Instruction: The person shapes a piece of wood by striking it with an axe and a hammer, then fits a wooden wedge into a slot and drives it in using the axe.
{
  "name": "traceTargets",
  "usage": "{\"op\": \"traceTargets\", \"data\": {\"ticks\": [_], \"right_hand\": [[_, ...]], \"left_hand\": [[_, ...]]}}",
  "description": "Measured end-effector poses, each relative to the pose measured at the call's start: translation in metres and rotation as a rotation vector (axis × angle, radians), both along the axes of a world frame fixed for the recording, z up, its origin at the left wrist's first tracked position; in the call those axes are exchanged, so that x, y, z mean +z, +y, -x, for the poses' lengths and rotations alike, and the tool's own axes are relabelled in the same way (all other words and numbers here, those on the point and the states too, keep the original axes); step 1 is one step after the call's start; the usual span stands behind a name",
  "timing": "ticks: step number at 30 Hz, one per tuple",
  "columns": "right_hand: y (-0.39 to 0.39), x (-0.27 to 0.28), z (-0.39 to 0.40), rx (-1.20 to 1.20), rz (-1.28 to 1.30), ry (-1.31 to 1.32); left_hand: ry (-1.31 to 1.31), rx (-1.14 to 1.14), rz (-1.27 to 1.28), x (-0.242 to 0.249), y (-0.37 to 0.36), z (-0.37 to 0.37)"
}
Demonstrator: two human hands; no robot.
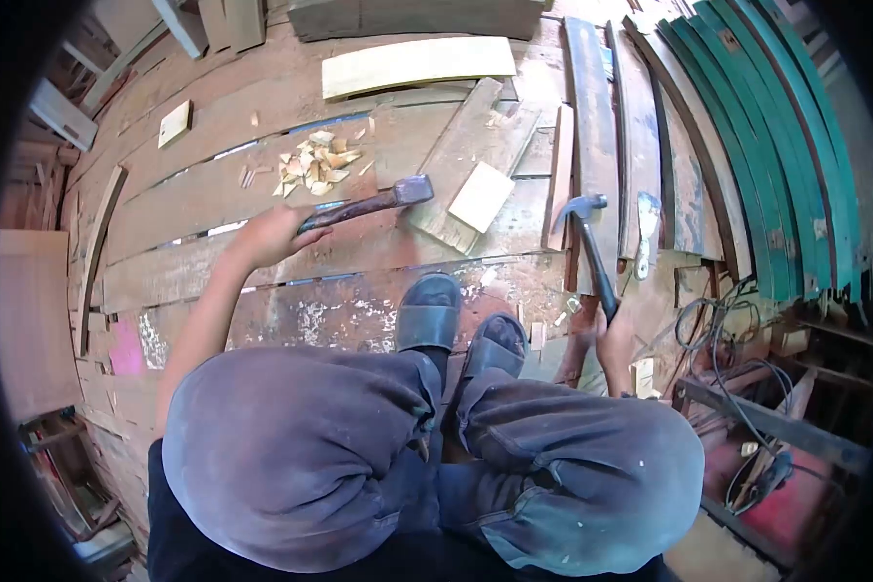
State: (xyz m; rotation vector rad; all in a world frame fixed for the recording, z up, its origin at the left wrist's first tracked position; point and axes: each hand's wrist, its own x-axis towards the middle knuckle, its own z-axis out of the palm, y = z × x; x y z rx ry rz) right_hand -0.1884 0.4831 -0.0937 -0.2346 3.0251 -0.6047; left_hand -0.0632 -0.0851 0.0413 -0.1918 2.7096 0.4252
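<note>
My left hand (274,238) is closed around a short tool with a worn dark wooden handle and a blocky metal head (414,189), held low over the floorboards. My right hand (614,351) grips a claw hammer (598,262) near the end of its dark handle, its head up by the long boards. Between the two tools a small pale wood block (482,197) lies on a weathered plank (446,218). Just beyond the left-hand tool is a heap of wood chips (317,163). A putty knife (647,235) rests right of the hammer.
A curved pale board (417,66) lies farther off, before a dark beam (415,17). Long green boards (776,145) and bare planks (597,116) line the right side. Tangled cables (718,325) hang over a metal frame (776,427) at lower right. My sandalled feet (429,315) are on the floorboards.
</note>
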Motion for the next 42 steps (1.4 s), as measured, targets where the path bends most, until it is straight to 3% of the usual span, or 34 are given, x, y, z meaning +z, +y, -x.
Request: {"op": "traceTargets", "data": {"ticks": [3, 6, 8, 10, 12, 14, 17, 20, 21, 24, 28, 29, 32, 36, 39, 42], "right_hand": [[-0.001, -0.004, 0.007, 0.058, -0.014, 0.013], [-0.022, 0.017, 0.010, 0.092, -0.331, 0.244], [-0.057, 0.053, 0.023, 0.237, -0.153, 0.379], [-0.096, 0.070, 0.037, 0.427, -0.012, 0.284], [-0.141, 0.070, 0.048, 0.703, 0.051, 0.265], [-0.186, 0.053, 0.055, 0.868, 0.005, 0.410], [-0.234, 0.019, 0.064, 0.877, -0.141, 0.584], [-0.252, 0.028, 0.079, 0.942, -0.140, 0.270], [-0.252, 0.042, 0.080, 0.960, -0.115, 0.335], [-0.259, 0.067, 0.084, 0.884, -0.006, 0.179], [-0.262, 0.075, 0.096, 0.916, 0.632, -0.065], [-0.260, 0.076, 0.097, 0.976, 0.617, -0.155], [-0.254, 0.066, 0.099, 0.835, 0.542, -0.349], [-0.251, 0.057, 0.111, 0.925, 0.473, -0.406], [-0.253, 0.068, 0.094, 0.932, 0.610, -0.067], [-0.259, 0.082, 0.080, 0.824, 0.327, -0.028]], "left_hand": [[-0.037, 0.074, -0.062, -0.001, 0.007, 0.000], [-0.029, 0.089, -0.072, -0.006, 0.009, -0.002], [-0.054, 0.088, -0.067, -0.005, 0.011, 0.000], [-0.039, 0.069, -0.093, -0.011, 0.008, -0.001], [0.005, 0.043, -0.115, -0.019, 0.004, -0.003], [0.060, 0.033, -0.129, -0.017, 0.006, -0.002], [-0.029, 0.054, -0.125, -0.004, 0.013, 0.006], [-0.073, 0.072, -0.123, 0.001, 0.011, 0.009], [-0.091, 0.082, -0.131, 0.002, 0.011, 0.011], [-0.068, 0.066, -0.181, 0.000, 0.010, 0.012], [-0.016, 0.119, -0.265, -0.022, -0.001, 0.002], [-0.013, 0.147, -0.280, -0.027, -0.002, -0.001], [0.045, 0.187, -0.313, -0.017, 0.010, -0.008], [-0.027, 0.288, -0.301, -0.004, 0.008, -0.010], [0.010, 0.335, -0.341, 0.011, 0.001, -0.007], [0.040, 0.379, -0.343, 0.029, -0.003, 0.001]]}}
